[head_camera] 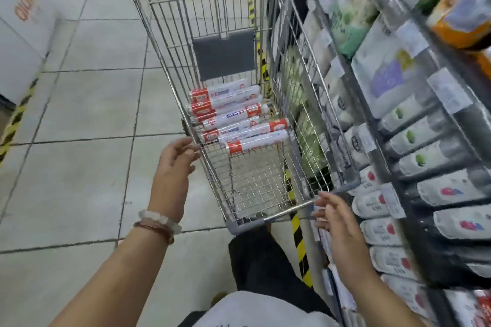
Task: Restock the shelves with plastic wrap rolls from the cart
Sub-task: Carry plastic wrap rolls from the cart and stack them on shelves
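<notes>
Head view: looking down an aisle, with the person standing at the near end of a wire cart and both bare hands reaching for it.
Far left: white cartons [18, 42] are sitting on the tiled floor behind yellow-and-black hazard tape, well apart from the cart and likely playing no part in this step.
Left hand [176, 160]: fingers are hanging loosely spread, holding nothing, fingertips just touching the cart's left rim, probably steadying it so it stays put.
Wrist: a pale bead bracelet [159, 220] is riding on the left wrist.
Cart [289, 211]: it is standing lengthwise along the aisle, tight beside the shelving, seemingly so each roll needs only a short reach across.
Plastic wrap rolls [239, 119]: several red-and-white rolls are lying crosswise in a loose pile on the basket floor, toward the far half; the near half is showing bare mesh.
Right hand [336, 218]: fingers are fanned apart and empty, hovering at the cart's near right corner, beside the shelf edge.
Shelves [414, 125]: slanted tiers are carrying packaged goods in rows, with price tags along the rails.
Progress: judging by the pile, plenty is waiting to be shelved.
</notes>
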